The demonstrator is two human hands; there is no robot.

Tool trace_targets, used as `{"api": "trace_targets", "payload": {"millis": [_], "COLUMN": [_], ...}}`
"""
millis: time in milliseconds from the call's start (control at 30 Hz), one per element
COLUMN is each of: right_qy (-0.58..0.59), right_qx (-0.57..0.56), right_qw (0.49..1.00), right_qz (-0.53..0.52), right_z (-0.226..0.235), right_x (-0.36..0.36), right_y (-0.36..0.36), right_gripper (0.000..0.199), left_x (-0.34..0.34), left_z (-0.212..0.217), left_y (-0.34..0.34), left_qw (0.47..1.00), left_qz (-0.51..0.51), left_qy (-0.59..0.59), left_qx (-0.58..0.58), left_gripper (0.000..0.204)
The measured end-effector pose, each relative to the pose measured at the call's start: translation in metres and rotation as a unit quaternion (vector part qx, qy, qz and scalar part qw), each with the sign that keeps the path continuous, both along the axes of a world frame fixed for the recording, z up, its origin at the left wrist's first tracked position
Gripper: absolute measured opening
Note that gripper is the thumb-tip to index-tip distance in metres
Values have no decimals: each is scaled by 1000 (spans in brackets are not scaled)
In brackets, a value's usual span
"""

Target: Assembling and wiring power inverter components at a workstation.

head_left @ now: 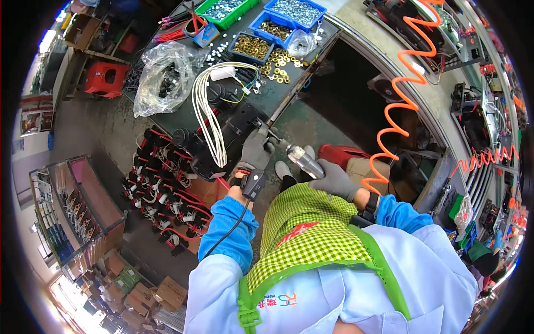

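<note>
- Black assembly [231, 131] lies at the near edge of the workbench [278, 92], with a loop of white cable [208, 114] draped over it.
- One left hand [256, 150], in a grey glove, rests on the right end of the black assembly; the fingers are curled down onto it, though how tightly they clamp cannot be told.
- One right hand [335, 181], also grey-gloved, is wrapped around the handle of a silver air screwdriver [303, 160], fingers closed on it; the tool's tip points toward the black assembly, just right of the left hand.
- One orange coiled hose [403, 89] runs from the upper right down toward the screwdriver.
- Four open trays sit at the far side of the workbench, beyond the black assembly: one green tray [225, 10] of pale small parts, and three blue trays [295, 11], one with silvery parts and two with brass-coloured parts.
- Loose brass washers [278, 69] lie scattered just in front of the trays.
- One large clear plastic bag [161, 78] lies crumpled to the left of the black assembly; a smaller clear bag [302, 42] sits by the trays.
- One red stool [105, 78] stands further left, off the workbench.
- A stack of similar black-and-red finished units [161, 189] lies below and left of the black assembly.
- Brown cardboard boxes [167, 292] sit on the floor far below it.
</note>
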State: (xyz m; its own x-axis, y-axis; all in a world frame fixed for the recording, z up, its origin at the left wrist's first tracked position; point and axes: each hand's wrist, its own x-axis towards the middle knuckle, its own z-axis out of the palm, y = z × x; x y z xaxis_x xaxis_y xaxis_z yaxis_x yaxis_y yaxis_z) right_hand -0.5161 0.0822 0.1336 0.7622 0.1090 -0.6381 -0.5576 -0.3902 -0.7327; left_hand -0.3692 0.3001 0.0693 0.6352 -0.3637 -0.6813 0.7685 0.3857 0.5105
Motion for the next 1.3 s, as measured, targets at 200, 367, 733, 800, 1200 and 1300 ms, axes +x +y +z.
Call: {"api": "trace_targets", "payload": {"millis": [200, 367, 733, 800, 1200, 1300], "right_qy": [8, 88, 54, 40, 24, 37], "right_qx": [14, 130, 51, 43, 49, 39], "right_qw": [1000, 985, 997, 998, 998, 998], "right_qz": [1, -69, -22, -27, -41, -16], "right_z": [-7, 19, 8, 2, 1, 10], "right_x": [1, 4, 10, 10, 6, -3], "right_y": [2, 15, 18, 18, 9, -15], "right_gripper": [58, 56, 59, 59, 58, 55], "left_x": [0, 2, -5, -4, -1, 8], "left_z": [-7, 2, -28, -25, -31, -29], "left_y": [-1, 0, 24, 24, -6, -16], "left_qw": [1000, 999, 990, 982, 994, 994], "left_qz": [6, -2, -61, -90, 72, 79], "left_qy": [-4, -20, 10, 13, -17, 26], "left_qx": [-14, 49, -129, -166, -81, 69], "left_gripper": [23, 23, 27, 30, 31, 28]}}
